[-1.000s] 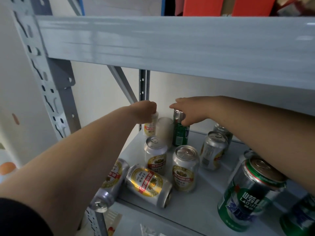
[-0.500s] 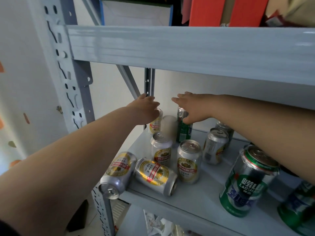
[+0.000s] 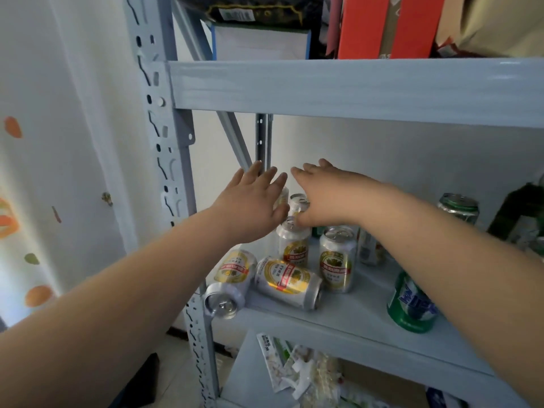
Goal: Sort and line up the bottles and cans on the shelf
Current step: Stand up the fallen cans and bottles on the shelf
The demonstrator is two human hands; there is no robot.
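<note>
Silver-and-gold cans crowd the left end of the grey shelf (image 3: 357, 318). Two stand upright (image 3: 294, 250) (image 3: 337, 262). Another two lie on their sides at the front, one (image 3: 287, 279) flat on the board and one (image 3: 229, 279) jutting over the left edge. My left hand (image 3: 253, 200) hovers above the back cans with fingers spread and nothing in it. My right hand (image 3: 322, 195) reaches beside it, fingers stretched, thumb near a back can's top (image 3: 298, 201). A green can (image 3: 410, 303) stands at the front right, partly behind my right forearm.
Another green can (image 3: 457, 207) and a dark green bottle (image 3: 518, 216) stand at the back right. The upper shelf beam (image 3: 353, 89) hangs low over the hands, with red boxes (image 3: 382, 25) on top. Paper packets (image 3: 294, 366) lie on the shelf below. The left upright post (image 3: 164, 148) borders the cans.
Both hands have lifted off the back cans and spread open: the left released the silver-and-gold can, the right came off the green one. The view has pulled back and shifted left.
</note>
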